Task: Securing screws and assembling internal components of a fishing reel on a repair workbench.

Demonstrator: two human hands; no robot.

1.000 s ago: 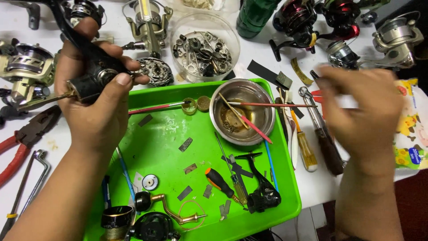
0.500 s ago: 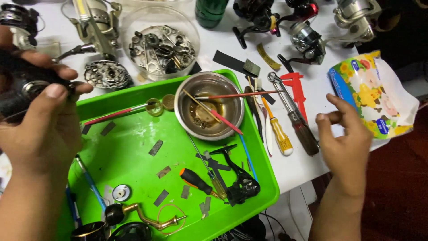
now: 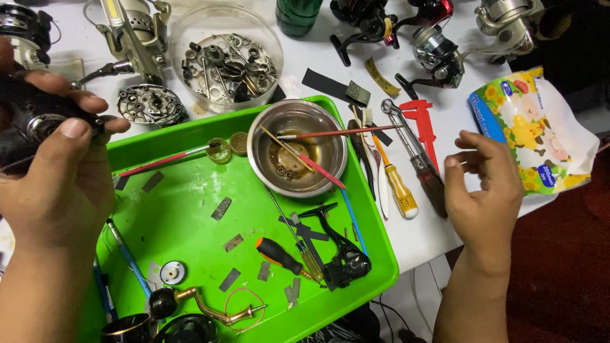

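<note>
Two hands show: the left hand (image 3: 60,184), at nine o'clock, has its fingers (image 3: 76,130) clenched around a dark reel body (image 3: 28,124), partly hidden and cut off by the frame edge. At three o'clock, the right hand (image 3: 486,190) hovers loosely curled and empty over the counter (image 3: 445,133), beside a tissue packet (image 3: 534,133).

The tray (image 3: 184,209) is bright green. The bowl (image 3: 297,147) at its one o'clock corner is plain silver steel, with brownish liquid inside and a red-handled brush (image 3: 337,133) across it. The screwdriver (image 3: 279,256) in the tray is orange and black. At three o'clock, the packet (image 3: 532,136) is white and blue, patterned with yellow flowers. The caliper (image 3: 420,124) is red; the surface (image 3: 457,165) is white.
</note>
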